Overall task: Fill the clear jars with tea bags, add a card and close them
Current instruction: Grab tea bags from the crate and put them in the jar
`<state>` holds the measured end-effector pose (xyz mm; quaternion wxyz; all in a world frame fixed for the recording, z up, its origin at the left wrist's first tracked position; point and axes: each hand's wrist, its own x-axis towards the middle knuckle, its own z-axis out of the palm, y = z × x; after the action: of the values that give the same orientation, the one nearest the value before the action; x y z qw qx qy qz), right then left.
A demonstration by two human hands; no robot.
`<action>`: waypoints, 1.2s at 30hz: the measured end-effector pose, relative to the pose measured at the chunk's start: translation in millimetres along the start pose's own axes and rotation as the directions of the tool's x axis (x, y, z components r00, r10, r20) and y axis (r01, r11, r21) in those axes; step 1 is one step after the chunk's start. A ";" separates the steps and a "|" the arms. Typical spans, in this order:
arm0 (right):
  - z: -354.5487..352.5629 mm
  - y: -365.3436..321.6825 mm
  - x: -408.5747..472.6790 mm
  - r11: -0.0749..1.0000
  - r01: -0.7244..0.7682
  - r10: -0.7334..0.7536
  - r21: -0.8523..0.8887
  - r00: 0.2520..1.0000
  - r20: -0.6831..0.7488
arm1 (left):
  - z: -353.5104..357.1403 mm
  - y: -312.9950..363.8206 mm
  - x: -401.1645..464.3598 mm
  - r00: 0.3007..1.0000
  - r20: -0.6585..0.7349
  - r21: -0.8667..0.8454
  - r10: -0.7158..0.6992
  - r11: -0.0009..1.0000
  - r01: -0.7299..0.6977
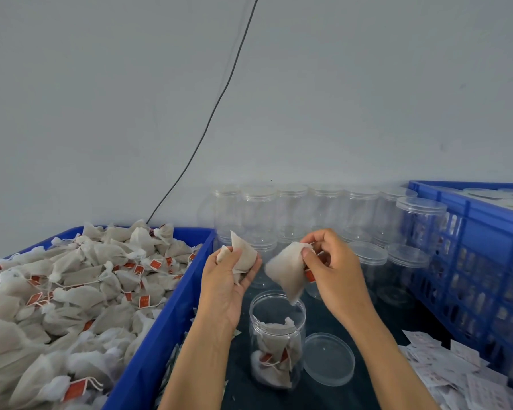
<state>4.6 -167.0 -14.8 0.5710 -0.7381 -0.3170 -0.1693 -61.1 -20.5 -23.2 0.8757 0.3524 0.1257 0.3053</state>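
Both hands' grip holding tea bags: left hand [231, 279], right hand [332, 270] over open jar [277, 341]; lid [328, 358] beside; blue bin [172, 315] left.

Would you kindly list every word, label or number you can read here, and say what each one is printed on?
None can be read.
Red tags on the tea bags in the blue bin: faint marks, too small and blurred.
Cards lying at the right: print present, too blurred.
Open jar, lid: no label visible.
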 end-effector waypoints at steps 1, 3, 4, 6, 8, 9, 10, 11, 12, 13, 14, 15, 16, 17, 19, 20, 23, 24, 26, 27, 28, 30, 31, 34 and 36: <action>0.2 -0.5 -0.5 0.999 0.010 -0.010 -0.031 1.000 0.021 | -0.8 1.0 0.0 1.000 0.005 -0.014 0.008 1.000 -0.008; 1.8 -1.0 -1.7 0.997 0.034 -0.028 -0.075 0.997 0.068 | -1.9 2.8 -0.1 1.000 0.019 -0.046 0.019 0.999 -0.018; 2.8 -1.5 -2.2 0.996 0.038 -0.030 -0.080 0.995 0.096 | -2.1 3.4 -0.2 0.999 0.030 -0.061 0.018 0.998 -0.016; 3.7 -1.3 -3.0 0.994 0.029 -0.010 -0.106 0.984 0.179 | -1.9 4.7 -1.0 0.998 0.057 -0.089 -0.006 0.996 0.011; 4.3 0.5 -4.2 0.980 0.023 0.039 -0.199 0.952 0.305 | -1.7 6.1 -2.5 0.994 0.089 -0.121 -0.066 0.990 0.076; 4.9 2.2 -5.0 0.970 0.023 0.066 -0.241 0.932 0.355 | -1.6 7.1 -3.5 0.989 0.109 -0.142 -0.104 0.983 0.119; 5.8 3.9 -5.3 0.966 0.012 0.090 -0.260 0.922 0.376 | -1.4 8.2 -4.6 0.981 0.133 -0.160 -0.144 0.973 0.165; 6.7 4.7 -5.4 0.968 -0.010 0.106 -0.252 0.923 0.371 | -0.8 9.6 -5.9 0.970 0.159 -0.172 -0.182 0.963 0.208; 7.5 4.7 -5.4 0.974 -0.040 0.119 -0.224 0.929 0.350 | 0.0 10.7 -7.3 0.959 0.186 -0.179 -0.215 0.952 0.248; 8.5 4.1 -5.3 0.980 -0.077 0.134 -0.184 0.936 0.326 | 0.8 11.5 -8.6 0.947 0.212 -0.182 -0.241 0.943 0.280; 9.6 3.1 -4.9 0.985 -0.114 0.151 -0.132 0.939 0.309 | 1.5 11.8 -9.6 0.937 0.234 -0.176 -0.261 0.936 0.305; 10.7 2.3 -4.4 0.986 -0.152 0.164 -0.065 0.938 0.305 | 2.2 11.8 -10.2 0.928 0.249 -0.161 -0.278 0.933 0.323; 11.6 1.5 -4.1 0.983 -0.184 0.170 0.018 0.936 0.309 | 2.9 11.3 -10.8 0.920 0.261 -0.133 -0.293 0.933 0.335; 12.2 0.1 -4.3 0.974 -0.203 0.164 0.099 0.936 0.312 | 3.6 10.5 -11.5 0.913 0.270 -0.094 -0.305 0.936 0.340; 12.8 -2.3 -5.2 0.961 -0.200 0.139 0.191 0.946 0.291 | 5.1 7.6 -12.1 0.907 0.275 0.000 -0.318 0.944 0.331; 12.7 -3.0 -5.3 0.959 -0.196 0.136 0.206 0.953 0.270 | 5.6 5.8 -11.9 0.908 0.270 0.037 -0.320 0.946 0.322; 11.1 -2.2 -4.0 0.954 -0.210 0.159 0.213 0.960 0.232 | 6.8 2.5 -10.9 0.918 0.256 0.116 -0.304 0.952 0.283; 10.8 -2.1 -3.4 0.957 -0.207 0.161 0.202 0.961 0.225 | 7.3 1.8 -11.1 0.921 0.255 0.139 -0.295 0.954 0.268; 10.2 -2.3 -2.7 0.969 -0.174 0.145 0.176 0.975 0.167 | 7.5 0.6 -11.3 0.933 0.241 0.185 -0.268 0.956 0.227; 9.6 -2.6 -2.4 0.974 -0.147 0.129 0.172 0.985 0.113 | 7.2 0.3 -11.5 0.944 0.222 0.209 -0.244 0.958 0.198; 8.4 -3.1 -1.8 0.977 -0.117 0.109 0.179 0.993 0.054 | 7.0 0.3 -11.6 0.957 0.197 0.228 -0.214 0.959 0.168; 4.7 -5.0 -0.7 0.975 -0.057 0.066 0.213 0.997 -0.032 | 6.6 1.9 -11.2 0.980 0.135 0.248 -0.143 0.963 0.106; 2.8 -5.9 -0.3 0.974 -0.033 0.046 0.223 0.998 -0.053 | 6.1 3.1 -10.6 0.989 0.102 0.259 -0.103 0.963 0.073; 0.6 -7.0 0.3 0.978 0.013 -0.004 0.209 0.999 -0.045 | 5.0 6.9 -9.8 0.999 0.040 0.291 -0.017 0.957 0.004; 1.6 -7.0 -0.1 0.987 0.027 -0.030 0.157 0.999 0.012 | 5.7 7.8 -10.4 0.999 0.034 0.295 -0.015 0.955 0.004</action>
<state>-0.3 -164.5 -10.2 0.6227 -0.6873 -0.3439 -0.1466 -70.2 -25.6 -13.6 0.8169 0.4838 0.1559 0.2725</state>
